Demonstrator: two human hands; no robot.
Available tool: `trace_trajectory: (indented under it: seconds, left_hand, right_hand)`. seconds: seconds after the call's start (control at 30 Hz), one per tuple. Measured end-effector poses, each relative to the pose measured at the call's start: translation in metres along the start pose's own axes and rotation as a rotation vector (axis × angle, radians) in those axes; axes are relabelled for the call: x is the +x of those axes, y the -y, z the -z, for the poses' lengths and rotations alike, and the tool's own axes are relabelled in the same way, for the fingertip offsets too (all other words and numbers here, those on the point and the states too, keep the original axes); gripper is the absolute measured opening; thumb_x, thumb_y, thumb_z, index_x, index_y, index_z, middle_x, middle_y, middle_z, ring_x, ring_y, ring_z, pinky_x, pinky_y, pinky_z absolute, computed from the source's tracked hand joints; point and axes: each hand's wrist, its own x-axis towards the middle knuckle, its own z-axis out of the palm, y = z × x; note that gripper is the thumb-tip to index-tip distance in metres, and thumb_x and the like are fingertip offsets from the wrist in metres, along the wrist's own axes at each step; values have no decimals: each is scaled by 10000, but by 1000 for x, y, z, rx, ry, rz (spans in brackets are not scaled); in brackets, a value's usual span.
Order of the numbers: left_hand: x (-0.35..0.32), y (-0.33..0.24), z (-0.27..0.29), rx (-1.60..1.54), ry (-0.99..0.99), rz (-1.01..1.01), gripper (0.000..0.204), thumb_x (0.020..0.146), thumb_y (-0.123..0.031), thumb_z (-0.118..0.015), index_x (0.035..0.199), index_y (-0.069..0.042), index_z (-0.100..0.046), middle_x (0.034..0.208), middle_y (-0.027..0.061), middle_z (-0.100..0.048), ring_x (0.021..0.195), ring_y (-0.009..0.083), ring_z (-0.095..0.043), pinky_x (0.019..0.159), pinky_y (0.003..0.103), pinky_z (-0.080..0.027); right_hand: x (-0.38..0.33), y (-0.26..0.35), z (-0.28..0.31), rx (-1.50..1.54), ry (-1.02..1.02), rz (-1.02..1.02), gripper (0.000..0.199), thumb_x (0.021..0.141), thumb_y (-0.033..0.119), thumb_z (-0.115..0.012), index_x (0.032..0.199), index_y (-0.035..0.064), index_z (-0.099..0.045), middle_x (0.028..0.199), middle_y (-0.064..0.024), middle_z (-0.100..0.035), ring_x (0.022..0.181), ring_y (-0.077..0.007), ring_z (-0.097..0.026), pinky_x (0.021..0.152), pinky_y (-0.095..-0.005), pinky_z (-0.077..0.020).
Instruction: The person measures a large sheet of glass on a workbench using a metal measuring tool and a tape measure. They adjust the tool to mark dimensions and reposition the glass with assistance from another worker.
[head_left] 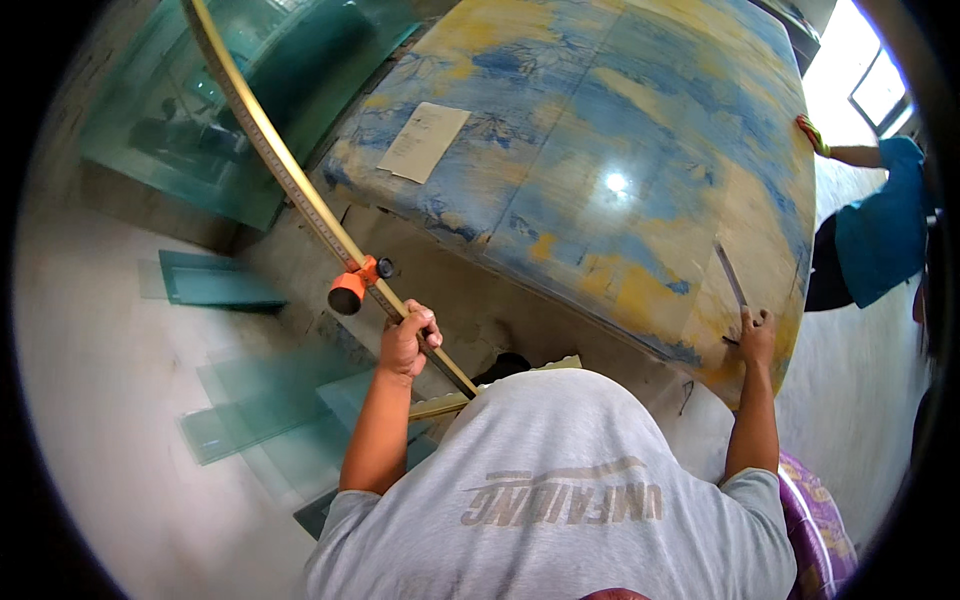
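The long yellow rule (293, 178) is up at the person's left, its long axis running on a slant from the top edge of the view down and rightward to the grey shirt (570, 430), where its near end meets the cloth or goes out of sight. Its curve follows the lens's bend. It is slim, with a bright golden face and a darker side bearing fine graduations; an orange slider (362, 277) with dark round ends sits on it just beyond the left hand (408, 342), whose fingers are wrapped round the bar.

The two hands are well apart. The right hand (758, 335) is at the counter's near right corner, fingers bent at the near end of a narrow grey strip (731, 275) pointing away and slightly left; whether it grips the strip I cannot tell.

The counter (550, 130), streaked blue and yellow, has its near edge slanting from left down to the right, with a gap of floor between it and the rule's lower half. A pale card (423, 142) lies near its left edge. Large glass sheets (160, 150) stand beyond the rule, smaller panes (240, 420) left of the arm. On the far right, a co-worker's gloved hand (813, 135) touches the counter's edge.
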Motion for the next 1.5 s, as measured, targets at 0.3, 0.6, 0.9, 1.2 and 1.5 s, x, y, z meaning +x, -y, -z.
trace_trajectory:
  seconds: [0.3,0.6,0.9,1.2,1.5]
  left_hand:
    - [4,1,-7,31,-58,-62,206,896,-127,-699,765,-123,-540,645,36,-543,510,148,-522,512,329,-457]
    - [55,-19,-58,13,-17,-144,291,910,-134,-674,688,-144,-487,576,13,-486,451,128,-478,470,321,-442]
    - [69,-3,-64,-36,56,-55,268,898,-106,-690,693,-120,-519,573,11,-498,447,126,-498,453,321,-445]
    - [90,-4,-69,-30,191,102,185,884,-100,-720,781,-101,-566,579,22,-523,427,143,-531,418,309,-431]
    - [113,-4,-48,188,348,257,241,873,-173,-758,753,-112,-558,603,27,-534,496,150,-538,460,301,-426]
  right_hand:
    - [15,-25,1,-278,-103,90,649,951,502,-671,1358,2,-597,1277,-252,-661,1206,-418,-616,1038,-466,-479]
    - [40,-2,3,-305,-418,236,579,949,408,-695,1378,32,-597,1421,-225,-576,1384,-380,-471,1146,-505,-374]
    - [-23,199,-14,307,-189,540,411,947,133,-682,1338,21,-620,1304,-171,-669,1250,-321,-615,1052,-413,-474]
    - [-159,438,-65,697,632,589,450,1038,431,-580,1058,-6,-688,792,-71,-639,765,-148,-595,695,-339,-508]
    - [-204,516,-119,597,607,372,693,1046,620,-453,948,-7,-733,794,-134,-660,794,-228,-634,740,-423,-521]
